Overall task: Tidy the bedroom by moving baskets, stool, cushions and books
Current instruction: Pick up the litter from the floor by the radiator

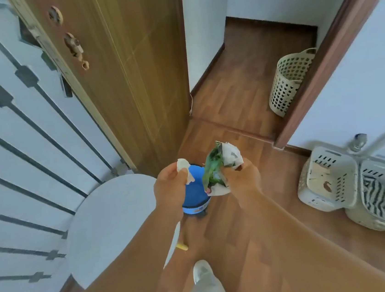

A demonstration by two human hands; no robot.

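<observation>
Both hands are held out over a blue bin [195, 193] that stands on the wooden floor [258, 246] at the centre of the view. The left hand [171, 186] is closed around a small scrap of white paper [184, 168], pinched between thumb and fingers, directly above the bin's near rim. The right hand [241, 176] is closed on a crumpled bundle of green and white wrappers [220, 166], which sticks up toward 12 o'clock just beside the bin.

At 9 o'clock from the bin, touching or nearly touching it, sits a round white stool [109, 227], in front of a white wardrobe with dark trim [18, 141]. A brown door [130, 69] stands open at 11 o'clock. Through the doorway at 2 o'clock, a tall cream perforated basket [289, 82] stands against the door frame. At 3 o'clock, two white slotted baskets [348, 176] rest side by side along the wall, well apart from the hands. A small yellow object [181, 246] lies on the floor at 6 o'clock from the bin.
</observation>
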